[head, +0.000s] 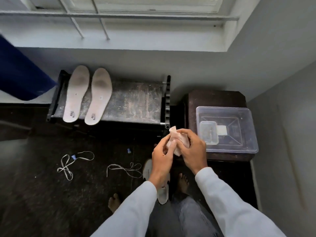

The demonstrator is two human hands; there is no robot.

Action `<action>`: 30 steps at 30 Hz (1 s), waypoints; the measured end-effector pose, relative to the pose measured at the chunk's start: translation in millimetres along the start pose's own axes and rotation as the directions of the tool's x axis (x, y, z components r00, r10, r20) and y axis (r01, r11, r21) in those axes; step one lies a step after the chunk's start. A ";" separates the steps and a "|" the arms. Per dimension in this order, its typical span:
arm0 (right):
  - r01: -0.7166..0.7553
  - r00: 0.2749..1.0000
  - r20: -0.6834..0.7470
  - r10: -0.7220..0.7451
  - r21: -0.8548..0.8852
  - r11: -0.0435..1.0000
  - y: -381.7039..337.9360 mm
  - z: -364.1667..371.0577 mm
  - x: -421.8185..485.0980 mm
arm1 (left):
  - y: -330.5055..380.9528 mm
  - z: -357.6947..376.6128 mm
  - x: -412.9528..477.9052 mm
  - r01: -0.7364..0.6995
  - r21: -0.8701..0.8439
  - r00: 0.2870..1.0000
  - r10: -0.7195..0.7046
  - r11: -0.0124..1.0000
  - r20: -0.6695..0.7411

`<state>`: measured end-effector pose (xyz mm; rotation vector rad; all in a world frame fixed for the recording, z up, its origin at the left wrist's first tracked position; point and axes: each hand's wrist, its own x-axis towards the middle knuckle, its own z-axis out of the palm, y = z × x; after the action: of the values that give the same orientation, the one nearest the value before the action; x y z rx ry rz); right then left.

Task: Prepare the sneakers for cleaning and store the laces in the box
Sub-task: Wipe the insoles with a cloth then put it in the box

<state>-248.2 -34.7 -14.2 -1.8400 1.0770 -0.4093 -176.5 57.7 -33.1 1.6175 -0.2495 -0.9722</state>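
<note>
My left hand (163, 155) and my right hand (192, 148) together grip a crumpled pale pink paper wad (177, 140) in front of me, just left of the clear plastic box (239, 113). Two white laces lie loose on the dark floor: one lace (68, 164) at the left, another lace (124, 169) nearer my left hand. A white sneaker (162, 192) stands on the floor below my hands, mostly hidden by my left forearm. Two pale insoles (87, 94) rest side by side on a low dark bench (135, 98).
The clear box sits on a dark wooden stand (215, 98) at the right, with a smaller clear container (208, 134) inside. Two small blue bits (129, 150) lie on the floor. A blue cloth (18, 72) hangs at the left. My bare feet (183, 183) stand by the sneaker.
</note>
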 end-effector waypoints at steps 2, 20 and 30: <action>-0.071 0.997 0.030 0.069 0.080 0.994 -17.3 22.8 -18.0 | 7.3 -30.2 -14.3 0.031 -0.042 0.998 -0.032 0.999 -0.044; -0.525 0.851 0.287 0.440 0.432 0.733 -174.1 245.5 -145.4 | 25.7 -309.8 -96.8 0.165 -0.285 0.943 -0.236 0.944 -0.234; -0.489 0.848 0.083 0.524 0.504 0.712 -156.5 235.6 -99.9 | 38.2 -316.7 -1.2 0.207 -0.051 0.937 -0.213 0.977 -0.278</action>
<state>-70.1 205.0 14.1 -1.0074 1.3188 -0.3768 57.0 273.0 -4.5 1.7659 0.1322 -0.8851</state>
